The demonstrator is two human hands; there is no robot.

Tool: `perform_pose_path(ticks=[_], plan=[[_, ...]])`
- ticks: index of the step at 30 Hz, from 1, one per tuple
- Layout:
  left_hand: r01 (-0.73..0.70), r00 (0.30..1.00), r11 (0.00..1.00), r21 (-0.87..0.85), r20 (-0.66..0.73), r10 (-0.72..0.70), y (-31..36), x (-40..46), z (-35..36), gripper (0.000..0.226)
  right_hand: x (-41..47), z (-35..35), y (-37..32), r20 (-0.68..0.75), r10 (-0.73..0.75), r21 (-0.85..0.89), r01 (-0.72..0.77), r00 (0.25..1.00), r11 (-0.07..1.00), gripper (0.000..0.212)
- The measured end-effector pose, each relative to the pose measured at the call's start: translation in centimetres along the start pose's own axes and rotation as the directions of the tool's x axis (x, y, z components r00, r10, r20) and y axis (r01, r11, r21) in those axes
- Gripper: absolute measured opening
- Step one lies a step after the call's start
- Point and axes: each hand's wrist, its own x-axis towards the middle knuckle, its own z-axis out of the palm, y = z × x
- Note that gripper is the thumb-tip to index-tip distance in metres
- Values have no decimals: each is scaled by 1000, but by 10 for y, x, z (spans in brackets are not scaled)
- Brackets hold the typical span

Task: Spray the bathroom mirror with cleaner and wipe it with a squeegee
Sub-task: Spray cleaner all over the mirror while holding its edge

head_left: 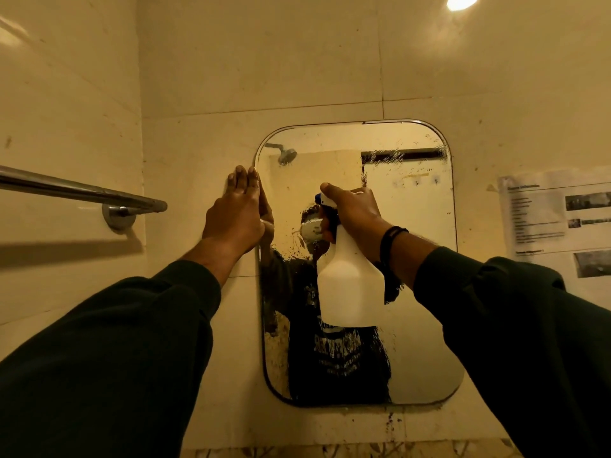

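A rounded rectangular mirror (413,292) hangs on the tiled wall, with wet droplets and streaks across its top and middle. My right hand (355,216) grips the neck and trigger of a white spray bottle (348,282) with a blue nozzle, held upright in front of the mirror's centre. My left hand (236,209) presses flat with straight fingers against the wall at the mirror's left edge. No squeegee is in view.
A metal towel bar (82,193) juts from the left wall at hand height. A printed paper sheet (555,219) is stuck on the wall right of the mirror. The mirror reflects a shower head and a person in a dark shirt.
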Motion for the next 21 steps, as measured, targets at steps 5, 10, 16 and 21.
perform_pose_path(ticks=[5,10,16,21], plan=[[3,1000,1000,3,-3,-3,1,-1,-1,86,-10,-4,5,121,26,-4,-26,992,1000,37],[9,1000,1000,12,2,-9,2,-2,-3,87,-18,-3,17,55,-33,-71,37,998,997,36],[13,1000,1000,4,6,-13,3,-4,-4,87,-20,-16,34,78,24,-105,-16,997,994,52],[19,1000,1000,-7,0,-19,3,-4,-3,85,-25,-31,39,170,61,-101,-44,984,994,52]])
